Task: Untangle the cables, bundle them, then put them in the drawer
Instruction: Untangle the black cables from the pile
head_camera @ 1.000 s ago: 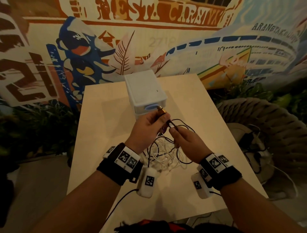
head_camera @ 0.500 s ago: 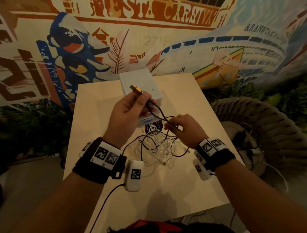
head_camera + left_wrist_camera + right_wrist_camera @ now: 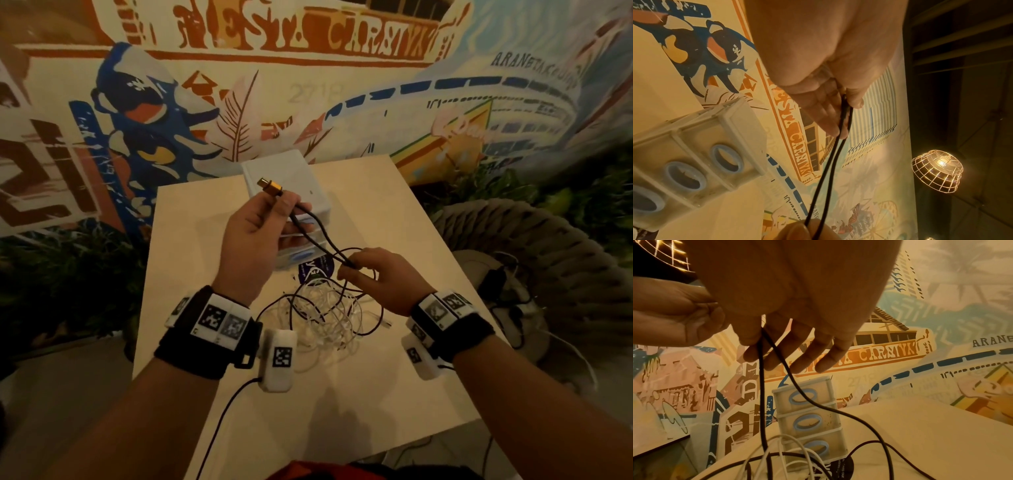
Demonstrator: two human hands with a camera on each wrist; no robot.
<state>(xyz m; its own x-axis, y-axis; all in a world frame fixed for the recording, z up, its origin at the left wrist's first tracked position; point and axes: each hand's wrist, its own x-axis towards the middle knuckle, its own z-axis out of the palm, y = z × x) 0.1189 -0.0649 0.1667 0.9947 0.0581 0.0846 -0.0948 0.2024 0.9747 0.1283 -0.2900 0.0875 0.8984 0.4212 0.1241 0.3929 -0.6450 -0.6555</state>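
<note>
The left hand pinches the black cable near its plug; the right hand pinches 2 strands, seemingly the same cable, above white cables on the tabletop.

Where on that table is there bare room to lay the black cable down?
Bare table lies left of the drawer unit, and along the near edge before the white cables. The middle, between both wrists, is crowded with tangled cable.
</note>
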